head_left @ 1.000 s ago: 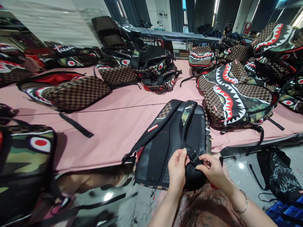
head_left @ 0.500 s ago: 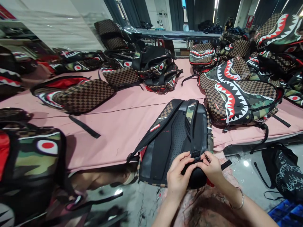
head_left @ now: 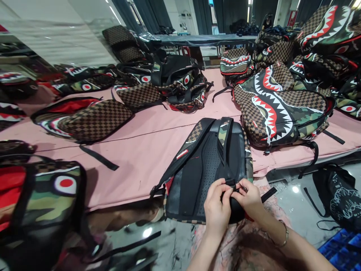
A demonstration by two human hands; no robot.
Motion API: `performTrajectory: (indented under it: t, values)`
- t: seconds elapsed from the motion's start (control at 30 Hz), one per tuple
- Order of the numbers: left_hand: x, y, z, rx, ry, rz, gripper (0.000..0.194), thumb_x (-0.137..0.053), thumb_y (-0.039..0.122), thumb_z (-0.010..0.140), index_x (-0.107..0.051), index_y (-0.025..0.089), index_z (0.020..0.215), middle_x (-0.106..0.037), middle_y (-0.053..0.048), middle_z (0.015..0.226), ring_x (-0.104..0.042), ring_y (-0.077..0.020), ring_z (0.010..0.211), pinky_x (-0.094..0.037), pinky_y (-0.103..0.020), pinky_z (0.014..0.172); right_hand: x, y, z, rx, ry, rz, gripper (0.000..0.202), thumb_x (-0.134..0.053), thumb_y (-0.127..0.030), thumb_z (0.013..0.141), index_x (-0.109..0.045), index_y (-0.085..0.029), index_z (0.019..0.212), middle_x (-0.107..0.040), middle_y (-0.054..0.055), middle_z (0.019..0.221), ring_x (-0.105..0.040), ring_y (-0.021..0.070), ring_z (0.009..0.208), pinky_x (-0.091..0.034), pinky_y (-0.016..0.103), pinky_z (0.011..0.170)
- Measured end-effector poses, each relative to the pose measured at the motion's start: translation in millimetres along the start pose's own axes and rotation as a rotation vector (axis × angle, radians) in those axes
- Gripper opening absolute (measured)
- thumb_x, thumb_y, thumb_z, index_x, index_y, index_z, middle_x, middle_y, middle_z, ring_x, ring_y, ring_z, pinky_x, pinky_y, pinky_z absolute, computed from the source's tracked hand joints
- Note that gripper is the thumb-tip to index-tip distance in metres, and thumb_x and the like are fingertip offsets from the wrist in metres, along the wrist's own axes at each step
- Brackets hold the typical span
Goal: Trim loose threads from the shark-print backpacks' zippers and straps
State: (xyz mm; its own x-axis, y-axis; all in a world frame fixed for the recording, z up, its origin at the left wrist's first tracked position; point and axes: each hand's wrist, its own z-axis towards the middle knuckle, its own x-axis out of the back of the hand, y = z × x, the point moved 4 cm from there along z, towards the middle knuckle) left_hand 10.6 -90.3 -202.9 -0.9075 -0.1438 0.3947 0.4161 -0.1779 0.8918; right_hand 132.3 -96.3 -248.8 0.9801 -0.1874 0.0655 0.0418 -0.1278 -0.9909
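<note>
A backpack (head_left: 194, 192) lies back-side up at the table's front edge, its black padded panel and shoulder straps facing me. My left hand (head_left: 218, 205) is closed, thumb and fingers pinching the lower end of the right-hand shoulder strap (head_left: 225, 158) by its black buckle (head_left: 230, 183). Beside it my right hand (head_left: 248, 197) pinches the same strap end, the fingertips of both hands almost meeting. A thin dark pointed tool (head_left: 241, 187) shows among the right fingers; its kind is unclear. The webbing between the fingertips is mostly hidden.
Checked and camouflage backpacks (head_left: 278, 113) with shark-mouth prints are piled right on the pink-covered table (head_left: 126, 180). More backpacks lie behind and left, a large one (head_left: 56, 192) near the left front. A black bag (head_left: 338, 195) and blue crate (head_left: 342, 246) are at lower right.
The view has shifted slightly, and the large backpack at left shows farther into the picture. Both hands stay on the strap end, with the left hand's fingers drawn a little closer together.
</note>
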Motion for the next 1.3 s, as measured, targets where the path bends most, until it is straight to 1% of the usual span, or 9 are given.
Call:
performTrajectory:
  t: [0.17,0.3,0.47,0.73,0.93,1.07,1.13,1.2,1.3]
  values:
    - [-0.5,-13.3,5.9,0.138,-0.044,-0.132,0.015,-0.056,0.029,0.073,-0.062,0.018,0.064,-0.062,-0.008,0.086,-0.056,-0.0230,0.090,-0.041,-0.036,0.084,6.3,-6.1,-2.7,0.036,-0.068,-0.058,0.018,-0.065,-0.028,0.064,-0.051,-0.020,0.073,-0.054,-0.002,0.071,-0.053,0.0133,0.069,-0.047,0.024,0.065]
    - [-2.9,-16.9,5.9,0.184,-0.042,-0.180,0.017,-0.056,0.031,0.072,-0.062,0.018,0.064,-0.062,-0.008,0.090,-0.056,-0.0229,0.090,-0.040,-0.036,0.086,26.5,-22.7,-10.7,0.167,-0.112,-0.292,0.019,-0.050,-0.025,0.078,-0.052,-0.022,0.097,-0.059,0.000,0.086,-0.054,0.0150,0.078,-0.043,0.026,0.071]
    - [-5.9,-19.2,7.2,0.207,-0.053,-0.222,0.017,-0.058,0.032,0.071,-0.064,0.017,0.063,-0.063,-0.009,0.089,-0.056,-0.0235,0.090,-0.039,-0.037,0.086,48.0,-41.2,-9.9,0.333,-0.166,-0.630,0.010,-0.047,-0.024,0.083,-0.056,-0.021,0.086,-0.061,0.002,0.082,-0.054,0.0164,0.076,-0.038,0.027,0.069]
    - [-6.3,-10.3,8.9,0.201,-0.082,-0.200,0.016,-0.058,0.030,0.070,-0.062,0.018,0.060,-0.063,-0.008,0.088,-0.055,-0.0232,0.089,-0.039,-0.037,0.086,40.9,-64.9,9.7,0.433,-0.345,-0.870,0.007,-0.054,-0.026,0.080,-0.058,-0.021,0.078,-0.061,0.001,0.072,-0.053,0.0162,0.068,-0.032,0.025,0.061]
    - [-11.2,-13.2,12.3,0.215,-0.094,-0.225,0.016,-0.059,0.031,0.069,-0.063,0.018,0.061,-0.063,-0.008,0.087,-0.056,-0.0220,0.086,-0.041,-0.036,0.084,40.2,-64.9,20.4,0.377,-0.444,-0.787,0.010,-0.053,-0.024,0.079,-0.060,-0.022,0.072,-0.059,-0.002,0.065,-0.052,0.0134,0.062,-0.030,0.022,0.058]
    - [-9.0,-22.8,12.9,0.380,-0.052,-0.459,0.023,-0.062,0.038,0.068,-0.062,0.015,0.066,-0.063,-0.007,0.083,-0.058,-0.0190,0.077,-0.045,-0.032,0.074,51.2,-50.4,17.3,0.249,-0.399,-0.589,0.012,-0.049,-0.025,0.080,-0.059,-0.021,0.075,-0.060,-0.003,0.068,-0.052,0.0124,0.063,-0.034,0.021,0.059]
    - [-3.9,-23.1,13.7,0.423,-0.044,-0.592,0.038,-0.055,0.048,0.072,-0.056,0.015,0.055,-0.062,-0.007,0.074,-0.058,-0.0171,0.068,-0.046,-0.029,0.067,57.4,-37.8,12.1,0.182,-0.364,-0.418,0.014,-0.046,-0.024,0.081,-0.059,-0.020,0.077,-0.059,-0.002,0.070,-0.053,0.0122,0.066,-0.037,0.021,0.061]
    - [-0.9,-17.7,15.9,0.385,-0.124,-0.581,0.052,-0.043,0.058,0.076,-0.051,0.016,0.047,-0.062,-0.008,0.070,-0.057,-0.0162,0.062,-0.045,-0.027,0.061,61.9,-22.3,6.4,0.113,-0.309,-0.235,0.014,-0.047,-0.022,0.079,-0.059,-0.019,0.084,-0.060,-0.001,0.078,-0.054,0.0128,0.073,-0.040,0.022,0.065]
    - [-8.4,-6.9,18.0,0.310,-0.346,-0.263,0.045,-0.047,0.059,0.073,-0.057,0.018,0.058,-0.062,-0.004,0.061,-0.054,-0.0144,0.050,-0.039,-0.024,0.049,63.4,0.4,-0.8,0.015,-0.208,-0.021,0.028,-0.058,-0.020,0.068,-0.058,-0.019,0.097,-0.061,0.002,0.094,-0.056,0.0159,0.086,-0.044,0.026,0.073]
